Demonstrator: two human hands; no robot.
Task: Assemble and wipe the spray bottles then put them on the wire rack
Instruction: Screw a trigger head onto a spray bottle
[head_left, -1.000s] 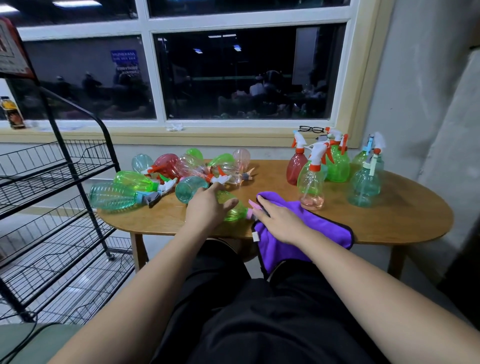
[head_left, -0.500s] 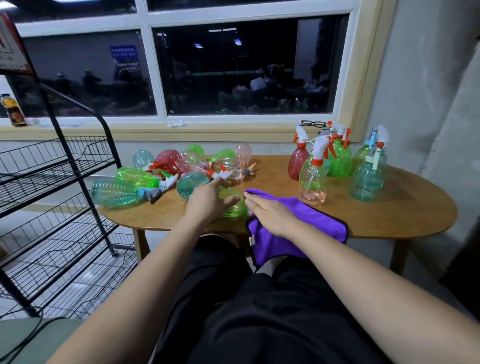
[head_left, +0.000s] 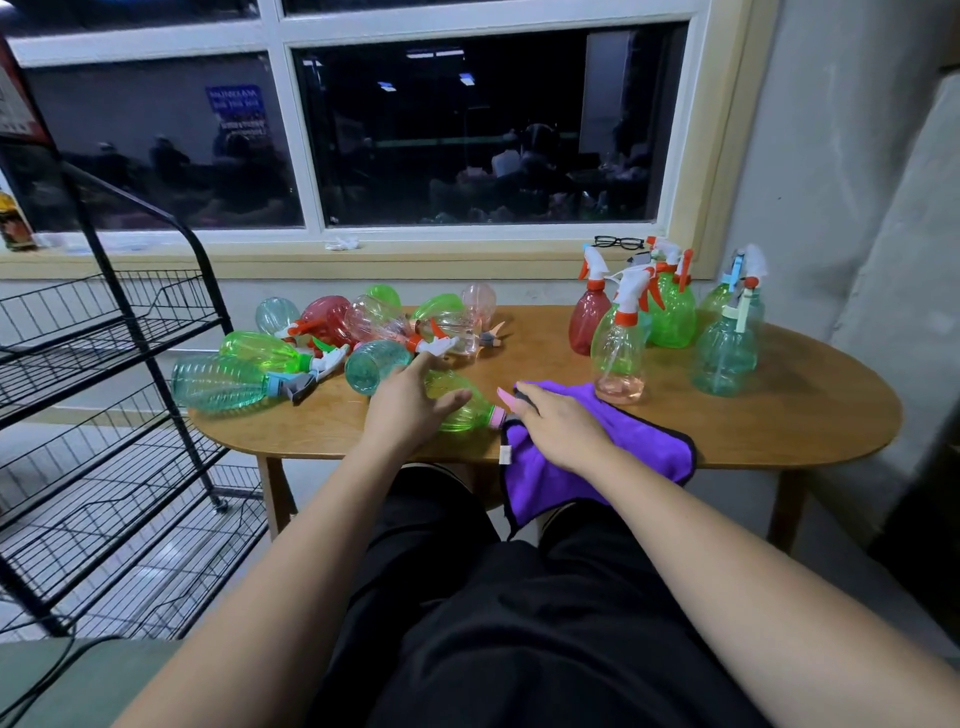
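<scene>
A green spray bottle (head_left: 464, 410) with a pink nozzle lies on its side on the wooden table (head_left: 779, 415). My left hand (head_left: 410, 402) rests over its body with fingers spread and relaxed. My right hand (head_left: 558, 423) lies on the purple cloth (head_left: 644, 447), its fingertips at the bottle's pink trigger head (head_left: 506, 397); whether they grip it I cannot tell. Several more bottles (head_left: 332, 343) lie in a heap at the table's far left. Several upright bottles (head_left: 621, 343) stand at the far right. The black wire rack (head_left: 104, 415) stands to the left.
Black glasses (head_left: 618, 241) rest on the window sill behind the upright bottles. The cloth hangs over the table's front edge above my lap. A grey wall closes in on the right. The rack's shelves hold nothing I can see.
The view has shifted slightly. Both hands stay at the lying green bottle; my left hand's fingers have spread a little more over it.
</scene>
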